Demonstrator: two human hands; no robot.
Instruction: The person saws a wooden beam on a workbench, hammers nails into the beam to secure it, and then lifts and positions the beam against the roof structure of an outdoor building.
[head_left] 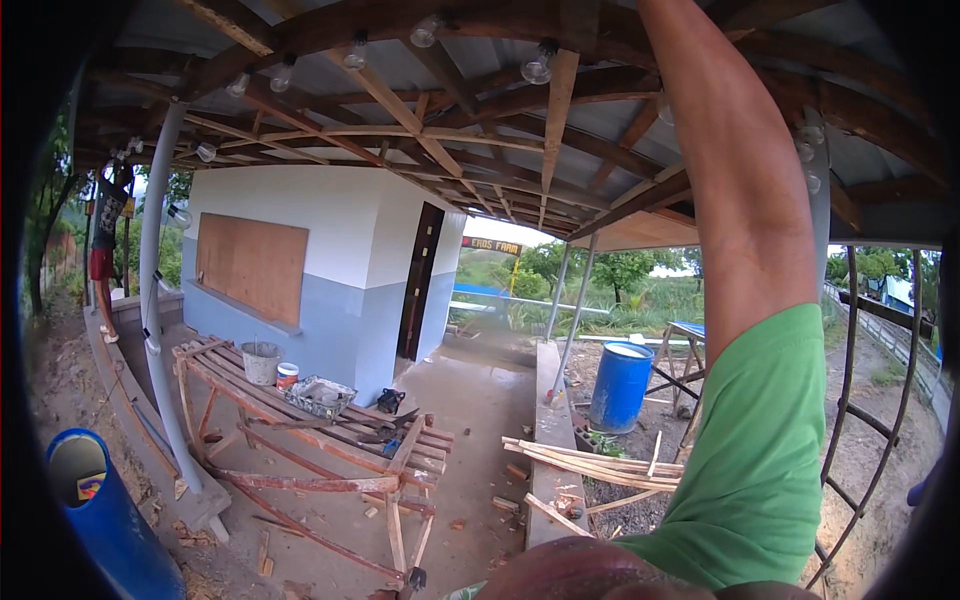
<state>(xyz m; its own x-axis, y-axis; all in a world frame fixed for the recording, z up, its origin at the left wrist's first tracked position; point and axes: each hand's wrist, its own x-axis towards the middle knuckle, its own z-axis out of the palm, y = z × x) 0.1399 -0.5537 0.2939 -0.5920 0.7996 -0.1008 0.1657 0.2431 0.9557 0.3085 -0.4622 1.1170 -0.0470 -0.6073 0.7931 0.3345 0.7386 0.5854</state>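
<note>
Green-sleeved right arm (745, 230), raised high, crosses in front of the dark roof beam (325, 36), whose long axis arcs sideways overhead — bulbs (424, 32) below it. Neither hand shows; each grip's state cannot be told.

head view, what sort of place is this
Probably a small building site, partly roofed: exposed roof timbers overhead, a rough wooden bench bearing a grey bucket, and loose planks.

wide head-level view from under rafters (557, 120) toward the blue-and-white building (335, 290)
</note>
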